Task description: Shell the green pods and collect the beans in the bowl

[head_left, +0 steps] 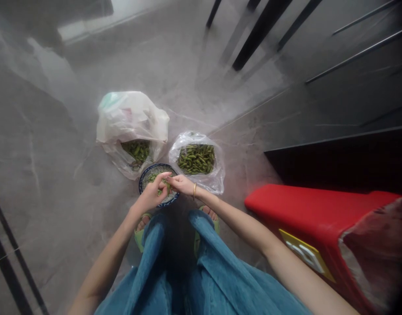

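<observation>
My left hand (154,193) and my right hand (182,184) meet over a blue-rimmed bowl (144,176) on the floor. Both pinch the same green bean pod (166,184) between fingertips. The bowl holds small green beans. A clear plastic bag (217,177) full of green pods lies just beyond my right hand. A white plastic bag (131,118) with more pods sits beyond the bowl on the left. A thin bangle circles my right wrist.
My knees in blue denim and green slippers are below the bowl. A red plastic stool (305,210) stands close on the right. Dark cabinet fronts (345,100) run along the right; chair legs (260,30) stand at the far top. The floor is grey tile.
</observation>
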The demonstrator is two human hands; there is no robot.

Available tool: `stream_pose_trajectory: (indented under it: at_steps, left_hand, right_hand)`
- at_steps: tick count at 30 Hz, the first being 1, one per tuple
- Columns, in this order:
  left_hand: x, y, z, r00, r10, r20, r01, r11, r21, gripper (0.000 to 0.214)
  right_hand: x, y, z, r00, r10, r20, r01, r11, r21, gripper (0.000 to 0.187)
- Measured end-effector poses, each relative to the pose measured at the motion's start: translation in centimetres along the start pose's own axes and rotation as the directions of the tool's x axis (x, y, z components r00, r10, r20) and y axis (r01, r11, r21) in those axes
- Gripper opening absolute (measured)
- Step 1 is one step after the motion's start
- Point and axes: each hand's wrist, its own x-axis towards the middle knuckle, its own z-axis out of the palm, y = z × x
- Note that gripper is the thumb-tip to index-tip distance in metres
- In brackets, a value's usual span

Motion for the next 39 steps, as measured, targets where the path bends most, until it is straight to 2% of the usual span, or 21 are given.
stream_pose_trajectory:
  at_steps: [4,7,9,14,16,18,20,24,28,30,32,34,36,37,39]
  left_hand:
    - [0.0,-1.0,-0.1,0.997,-0.07,-0.033,0.066,0.993,-0.094,0.048]
    - [0.0,-2.2,-0.3,0.982,-0.188,-0.013,0.176,0.941,-0.288,0.051]
    - [0.1,-2.7,-0.3,0.969,-0.244,-0.035,0.214,0.904,-0.369,0.048]
    - [0.3,-3.3,0.4,0.956,-0.246,-0.162,0.192,0.937,-0.291,0.037]
    - [0.2,-3.6,0.8,0.952,-0.253,-0.171,0.195,0.935,-0.296,0.038]
    - [0.0,-3.8,1.1,0.954,-0.247,-0.169,0.195,0.941,-0.277,0.04]
    - [-0.2,-3.8,1.2,0.959,-0.228,-0.167,0.193,0.96,-0.205,0.041]
    - [-0.6,-3.4,0.6,0.965,-0.185,-0.184,0.187,0.982,-0.008,0.038]
    - [0.1,-3.9,-1.2,0.934,-0.168,-0.314,0.213,0.971,0.112,0.037]
    - [1.0,-4.5,-2.7,0.922,-0.102,-0.374,0.194,0.956,0.219,0.038]
    - [2.2,-5.1,-4.6,0.921,0.021,-0.388,0.139,0.914,0.38,0.039]
    - [3.2,-5.2,-6.3,0.913,0.094,-0.398,0.156,0.819,0.552,0.039]
    - [3.9,-4.7,-7.3,0.905,0.103,-0.413,0.211,0.734,0.646,0.04]
    - [4.1,-4.3,-7.5,0.904,0.1,-0.415,0.225,0.713,0.664,0.04]
    - [4.1,-3.1,-7.0,0.913,0.096,-0.397,0.206,0.732,0.649,0.038]
  right_hand:
    - [-0.2,0.2,0.2,0.996,-0.079,-0.03,0.074,0.988,-0.132,0.065]
    - [-0.4,0.5,0.4,0.984,-0.173,-0.029,0.157,0.944,-0.29,0.051]
    - [-0.4,0.6,0.4,0.98,-0.195,-0.031,0.17,0.911,-0.375,0.04]
    - [0.2,1.1,0.5,0.981,-0.188,-0.053,0.148,0.894,-0.424,0.031]
    - [0.6,1.6,0.6,0.989,-0.124,-0.075,0.09,0.931,-0.355,0.037]
    - [0.9,2.3,0.6,0.995,0.008,-0.097,-0.028,0.978,-0.208,0.044]
    - [1.2,3.0,0.6,0.986,0.13,-0.102,-0.136,0.989,-0.059,0.045]
    - [1.2,3.8,0.3,0.977,0.203,-0.07,-0.199,0.978,0.058,0.039]
    - [0.9,3.7,0.4,0.967,0.243,-0.081,-0.241,0.97,0.024,0.04]
    - [0.8,3.4,0.6,0.956,0.28,-0.084,-0.281,0.96,-0.005,0.043]
    - [0.7,3.1,0.7,0.94,0.339,-0.033,-0.333,0.936,0.114,0.045]
    - [0.6,2.7,0.7,0.932,0.357,0.067,-0.355,0.854,0.381,0.044]
    - [0.5,2.1,0.5,0.93,0.324,0.173,-0.356,0.684,0.637,0.044]
    - [0.4,1.8,0.3,0.929,0.307,0.208,-0.359,0.598,0.717,0.045]
    - [0.1,0.9,0.0,0.927,0.291,0.238,-0.357,0.481,0.801,0.048]
